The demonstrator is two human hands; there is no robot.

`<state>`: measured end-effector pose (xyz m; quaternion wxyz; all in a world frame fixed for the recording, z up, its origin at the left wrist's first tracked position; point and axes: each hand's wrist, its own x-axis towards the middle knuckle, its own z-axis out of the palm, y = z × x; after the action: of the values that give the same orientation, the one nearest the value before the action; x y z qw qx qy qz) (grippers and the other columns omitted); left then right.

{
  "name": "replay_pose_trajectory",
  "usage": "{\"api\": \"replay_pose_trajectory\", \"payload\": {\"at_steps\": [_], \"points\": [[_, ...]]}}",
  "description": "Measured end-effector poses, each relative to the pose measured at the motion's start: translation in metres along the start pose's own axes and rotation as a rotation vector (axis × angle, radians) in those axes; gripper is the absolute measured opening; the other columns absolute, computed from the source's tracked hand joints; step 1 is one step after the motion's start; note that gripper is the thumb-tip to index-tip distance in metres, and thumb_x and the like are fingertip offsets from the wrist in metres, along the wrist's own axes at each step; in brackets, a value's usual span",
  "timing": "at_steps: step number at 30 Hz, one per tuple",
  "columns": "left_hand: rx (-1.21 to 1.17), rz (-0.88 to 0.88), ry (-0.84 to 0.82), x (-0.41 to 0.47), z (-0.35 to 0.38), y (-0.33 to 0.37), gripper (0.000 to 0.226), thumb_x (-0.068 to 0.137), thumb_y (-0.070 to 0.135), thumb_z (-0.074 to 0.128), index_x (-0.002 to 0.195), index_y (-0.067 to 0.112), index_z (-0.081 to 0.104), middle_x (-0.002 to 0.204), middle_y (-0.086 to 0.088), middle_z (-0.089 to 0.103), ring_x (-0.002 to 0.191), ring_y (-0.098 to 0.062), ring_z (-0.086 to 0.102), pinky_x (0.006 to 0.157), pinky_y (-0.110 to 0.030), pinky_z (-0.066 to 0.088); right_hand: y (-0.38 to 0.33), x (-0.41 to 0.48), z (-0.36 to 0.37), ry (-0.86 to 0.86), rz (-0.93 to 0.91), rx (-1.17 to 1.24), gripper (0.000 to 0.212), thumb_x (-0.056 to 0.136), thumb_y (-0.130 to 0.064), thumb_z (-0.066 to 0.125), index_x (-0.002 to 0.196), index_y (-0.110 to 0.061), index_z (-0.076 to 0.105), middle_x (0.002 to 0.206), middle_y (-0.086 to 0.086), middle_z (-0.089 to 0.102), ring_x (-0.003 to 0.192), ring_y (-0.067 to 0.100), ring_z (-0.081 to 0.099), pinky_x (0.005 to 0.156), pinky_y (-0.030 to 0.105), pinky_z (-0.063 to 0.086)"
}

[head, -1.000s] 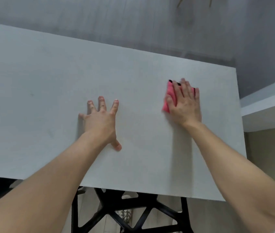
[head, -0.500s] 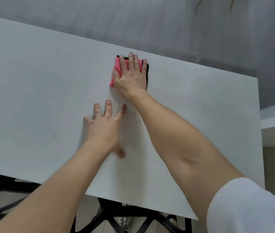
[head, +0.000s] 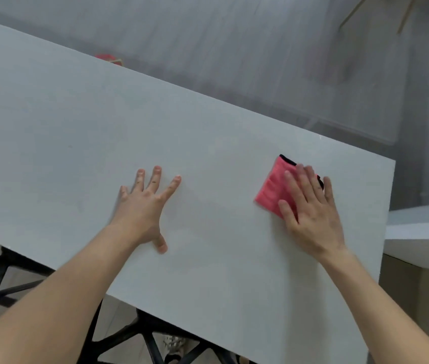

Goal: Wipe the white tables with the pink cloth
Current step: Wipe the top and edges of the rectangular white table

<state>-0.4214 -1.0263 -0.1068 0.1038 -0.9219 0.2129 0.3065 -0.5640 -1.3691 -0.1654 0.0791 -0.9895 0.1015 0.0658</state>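
Your right hand (head: 310, 211) presses the folded pink cloth (head: 273, 190) flat-fingered near the white table (head: 77, 132)'s right end, while your left hand (head: 145, 206) rests beside it, fingers splayed and holding nothing.

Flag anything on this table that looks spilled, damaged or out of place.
Nothing stands out. The pink cloth lies folded and flat under the right hand near the right end of the white table; the left hand rests flat on the tabletop. No spill or damage shows.
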Motion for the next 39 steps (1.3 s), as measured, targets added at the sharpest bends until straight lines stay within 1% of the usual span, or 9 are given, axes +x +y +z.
{"api": "replay_pose_trajectory", "payload": {"at_steps": [4, 10, 13, 18, 22, 24, 28, 35, 39], "points": [[0.007, 0.002, 0.001, 0.002, 0.003, -0.002, 0.181, 0.044, 0.068, 0.102, 0.158, 0.048, -0.038, 0.176, -0.007, -0.033, 0.164, -0.044, -0.020, 0.129, -0.069, 0.020, -0.016, 0.039, 0.013, -0.028, -0.089, 0.000, 0.067, 0.112, -0.050, 0.019, 0.175, -0.030, 0.008, 0.183, -0.003, -0.008, 0.167, 0.012, -0.013, 0.135, 0.049, -0.011], [0.008, -0.004, -0.009, 0.004, 0.002, -0.001, 0.182, 0.047, 0.061, 0.104, 0.158, 0.046, -0.039, 0.174, -0.008, -0.036, 0.163, -0.045, -0.022, 0.128, -0.071, 0.019, -0.186, 0.208, 0.007, -0.022, -0.280, 0.014, 0.071, 0.111, -0.046, 0.022, 0.174, -0.015, 0.013, 0.182, 0.011, -0.001, 0.169, 0.025, -0.006, 0.134, 0.056, -0.009], [-0.005, -0.009, -0.001, 0.004, 0.004, -0.001, 0.182, 0.046, 0.059, 0.104, 0.156, 0.049, -0.041, 0.173, -0.006, -0.039, 0.163, -0.043, -0.023, 0.129, -0.070, 0.017, -0.249, 0.252, 0.001, -0.064, -0.404, -0.026, 0.072, 0.109, -0.042, 0.027, 0.172, -0.007, 0.019, 0.182, 0.014, 0.001, 0.169, 0.026, -0.004, 0.135, 0.052, -0.006], [0.004, -0.029, -0.011, 0.000, 0.000, 0.001, 0.182, 0.045, 0.060, 0.105, 0.156, 0.050, -0.040, 0.174, -0.005, -0.038, 0.164, -0.041, -0.023, 0.129, -0.069, 0.019, -0.190, 0.236, 0.001, -0.053, -0.398, 0.079, 0.071, 0.111, -0.052, 0.029, 0.174, -0.020, 0.021, 0.183, 0.004, 0.004, 0.169, 0.018, -0.003, 0.136, 0.042, -0.007], [-0.001, -0.029, -0.038, 0.000, -0.001, 0.002, 0.180, 0.049, 0.059, 0.104, 0.158, 0.047, -0.038, 0.173, -0.005, -0.040, 0.163, -0.042, -0.026, 0.129, -0.070, 0.019, -0.073, 0.163, -0.004, -0.009, -0.239, 0.080, 0.072, 0.110, -0.056, 0.028, 0.174, -0.023, 0.020, 0.183, 0.000, 0.003, 0.168, 0.013, -0.005, 0.136, 0.041, -0.005], [0.001, -0.037, -0.037, 0.001, -0.001, 0.002, 0.179, 0.051, 0.058, 0.104, 0.159, 0.046, -0.037, 0.173, -0.006, -0.040, 0.163, -0.042, -0.026, 0.129, -0.071, 0.019, -0.048, 0.143, -0.004, -0.023, -0.157, 0.040, 0.074, 0.110, -0.056, 0.023, 0.175, -0.023, 0.014, 0.183, 0.000, -0.002, 0.168, 0.012, -0.010, 0.136, 0.044, -0.004], [0.005, -0.031, -0.047, 0.003, -0.003, 0.002, 0.180, 0.049, 0.057, 0.105, 0.161, 0.043, -0.036, 0.174, -0.008, -0.037, 0.163, -0.045, -0.024, 0.127, -0.072, 0.020, -0.097, 0.173, 0.004, -0.006, -0.138, 0.016, 0.078, 0.106, -0.051, 0.021, 0.174, -0.015, 0.013, 0.182, 0.009, 0.000, 0.169, 0.021, -0.006, 0.136, 0.047, -0.005], [-0.017, -0.035, -0.041, 0.003, -0.003, 0.001, 0.180, 0.047, 0.055, 0.105, 0.160, 0.048, -0.036, 0.173, -0.005, -0.039, 0.163, -0.042, -0.025, 0.128, -0.073, 0.018, -0.264, 0.281, 0.003, -0.067, -0.399, 0.028, 0.074, 0.111, -0.050, 0.021, 0.175, -0.015, 0.008, 0.182, 0.012, -0.004, 0.169, 0.026, -0.007, 0.135, 0.048, -0.008], [-0.023, -0.037, -0.024, 0.002, -0.004, 0.005, 0.183, 0.045, 0.054, 0.107, 0.158, 0.051, -0.037, 0.174, -0.003, -0.038, 0.164, -0.040, -0.024, 0.128, -0.071, 0.019, -0.256, 0.282, 0.001, -0.063, -0.405, 0.012, 0.074, 0.111, -0.054, 0.021, 0.175, -0.019, 0.009, 0.183, 0.008, -0.002, 0.169, 0.022, -0.006, 0.136, 0.046, -0.009]]}}
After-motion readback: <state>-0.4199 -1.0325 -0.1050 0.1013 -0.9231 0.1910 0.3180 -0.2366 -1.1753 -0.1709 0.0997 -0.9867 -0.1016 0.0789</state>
